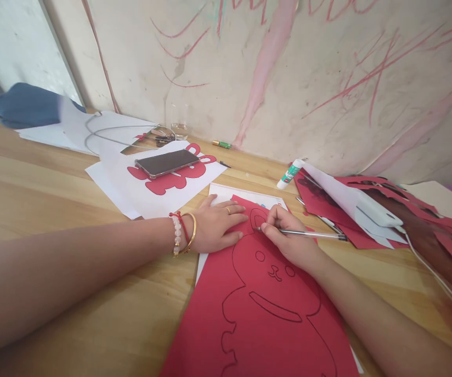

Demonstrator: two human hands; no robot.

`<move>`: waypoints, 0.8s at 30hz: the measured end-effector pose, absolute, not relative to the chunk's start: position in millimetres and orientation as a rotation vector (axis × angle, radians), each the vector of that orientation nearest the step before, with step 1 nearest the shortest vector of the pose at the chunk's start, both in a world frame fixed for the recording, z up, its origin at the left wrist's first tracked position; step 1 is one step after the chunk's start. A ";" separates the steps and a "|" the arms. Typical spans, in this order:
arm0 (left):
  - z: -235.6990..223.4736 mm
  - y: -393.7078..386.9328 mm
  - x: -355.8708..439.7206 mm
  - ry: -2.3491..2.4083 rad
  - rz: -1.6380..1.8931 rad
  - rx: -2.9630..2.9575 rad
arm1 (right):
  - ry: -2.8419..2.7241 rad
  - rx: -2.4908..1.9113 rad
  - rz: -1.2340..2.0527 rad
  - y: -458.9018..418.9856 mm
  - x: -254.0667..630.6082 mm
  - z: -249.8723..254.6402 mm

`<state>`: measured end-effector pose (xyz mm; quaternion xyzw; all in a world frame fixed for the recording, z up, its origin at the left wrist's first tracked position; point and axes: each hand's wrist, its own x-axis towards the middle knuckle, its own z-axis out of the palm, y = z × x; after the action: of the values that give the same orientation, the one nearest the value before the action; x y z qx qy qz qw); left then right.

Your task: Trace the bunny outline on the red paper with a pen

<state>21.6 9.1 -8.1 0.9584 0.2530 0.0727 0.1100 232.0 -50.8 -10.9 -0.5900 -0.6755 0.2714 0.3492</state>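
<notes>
The right hand [289, 234] has its grip closed on a pen [316, 235], tip at an ear outline on the red sheet [265, 343]. The sheet lies over white paper [218, 192] on the counter [147, 298]. The left hand [216, 226] rests flat on the sheet's upper left edge, grip open, grasping nothing. A phone [167, 163] and a glue stick [290, 174] lie beyond.
</notes>
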 end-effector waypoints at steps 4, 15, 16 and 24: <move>-8.2 8.8 21.3 0.753 0.205 2.816 | -1.759 -1.512 0.718 -50.7 232.3 -10.4; -6.2 8.4 21.6 0.756 0.191 2.798 | -1.763 -1.499 0.707 -50.8 232.4 -10.7; -6.9 8.6 21.5 0.752 0.201 2.800 | -1.763 -1.501 0.706 -50.7 232.6 -10.7; -6.6 8.0 21.2 0.757 0.192 2.807 | -1.761 -1.502 0.718 -51.6 232.8 -9.2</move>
<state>21.2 8.0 -6.6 0.9572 0.2582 0.0654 0.1136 232.8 -51.6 -9.2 -0.5802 -0.6803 0.2774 0.3517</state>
